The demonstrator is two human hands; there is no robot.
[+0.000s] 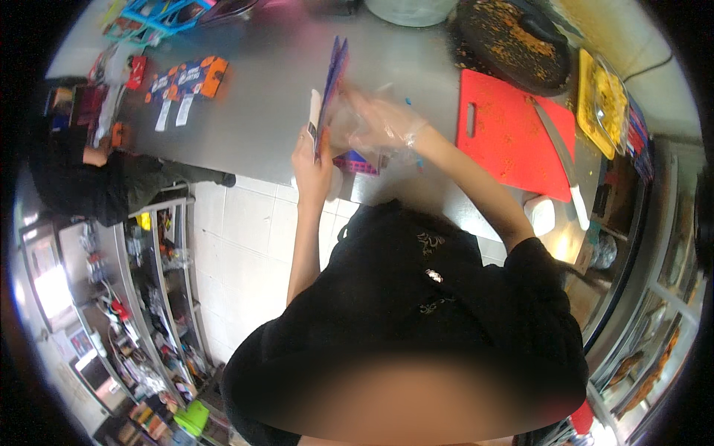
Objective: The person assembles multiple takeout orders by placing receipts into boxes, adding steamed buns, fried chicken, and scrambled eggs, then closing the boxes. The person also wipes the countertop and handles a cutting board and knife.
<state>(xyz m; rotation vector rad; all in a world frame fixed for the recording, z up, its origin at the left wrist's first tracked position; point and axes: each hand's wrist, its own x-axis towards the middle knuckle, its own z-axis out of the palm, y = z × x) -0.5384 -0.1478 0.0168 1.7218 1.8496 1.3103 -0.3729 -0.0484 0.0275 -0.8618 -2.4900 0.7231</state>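
Observation:
My left hand [311,167] is closed round the lower end of a thin blue-purple carton [332,93]. The carton stands almost edge-on to the view, with a white panel on its left side. Close against its right side is my right hand [383,123], in a clear plastic glove. Motion smears its fingers, so whether they grip anything is hidden. Just below the hands, a pink and purple item [355,165] lies at the edge of the steel table [256,97].
Blue-and-orange boxes [186,80] with white labels lie to the left. On the right are a red cutting board [506,141], a knife [561,149], a crumb-covered black pan [513,44], a white cup [539,214] and a yellow tray [587,97]. Another person [82,178] stands far left, near shelves [160,260].

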